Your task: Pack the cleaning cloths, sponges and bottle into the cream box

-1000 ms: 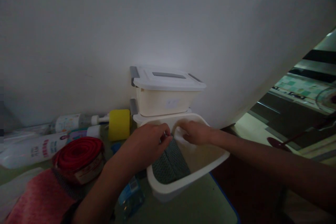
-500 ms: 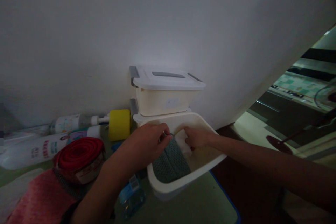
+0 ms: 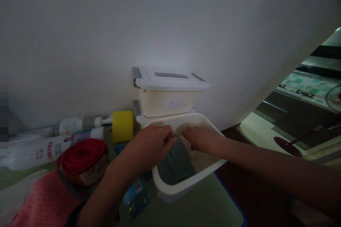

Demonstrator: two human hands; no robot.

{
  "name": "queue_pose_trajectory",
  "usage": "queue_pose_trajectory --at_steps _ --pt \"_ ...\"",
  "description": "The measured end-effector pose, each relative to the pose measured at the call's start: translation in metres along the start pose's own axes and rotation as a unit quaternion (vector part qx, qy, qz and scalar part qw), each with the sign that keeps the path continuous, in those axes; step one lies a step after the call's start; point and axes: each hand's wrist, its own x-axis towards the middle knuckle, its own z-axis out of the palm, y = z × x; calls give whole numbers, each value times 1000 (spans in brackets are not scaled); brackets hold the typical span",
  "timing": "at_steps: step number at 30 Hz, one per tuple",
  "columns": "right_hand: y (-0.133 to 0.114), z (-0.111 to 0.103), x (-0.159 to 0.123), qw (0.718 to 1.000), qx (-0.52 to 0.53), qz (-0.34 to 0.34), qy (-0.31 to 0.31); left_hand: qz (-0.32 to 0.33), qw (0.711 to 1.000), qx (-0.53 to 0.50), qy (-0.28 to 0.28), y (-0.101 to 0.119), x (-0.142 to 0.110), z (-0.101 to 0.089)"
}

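Note:
A white plastic tub [image 3: 183, 189] stands tilted in front of me on the green table. In it lies a folded grey-green textured cloth [image 3: 177, 165]. My left hand [image 3: 157, 143] reaches over the tub's left side, thumb and fingertips pinched together at the cloth's upper edge. Inside the tub, my right hand [image 3: 201, 140] is closed beside the cloth, close to my left hand. Something pale [image 3: 189, 147] shows just below the right fingers, but what they grip, if anything, is hidden.
Behind the tub, a lidded white storage box [image 3: 160, 101] is stacked against the wall. To the left lie a yellow cylinder [image 3: 122, 126], a rolled red ribbon [image 3: 82, 156], a white bottle [image 3: 39, 152] and a pink cloth [image 3: 48, 198]. A clear blue-labelled bottle [image 3: 135, 198] lies near my left forearm.
My right hand has shifted slightly left and up, nearer my left hand, covering more of the pale thing. My left hand keeps its pinch at the cloth's edge.

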Motion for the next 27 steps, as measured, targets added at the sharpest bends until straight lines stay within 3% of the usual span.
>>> queue_pose_trajectory --at_steps 4,8,13,19,23,27 --pt "-1 -2 5 996 -43 -6 -72 1 1000 2 1 1 -1 0" --pt "-9 -9 8 994 -52 -30 -93 0 1000 11 3 3 0 -1" --pt "-13 -15 4 993 -60 -55 -90 -2 1000 11 1 4 0 0" --pt "4 -19 2 987 -63 -114 -93 2 1000 13 1 2 -1 -2" --pt "11 -13 1 989 -51 -117 -79 8 1000 13 -6 3 -2 -2" --pt "7 -18 -2 992 -19 -117 -36 33 997 -3 75 1 -4 0"
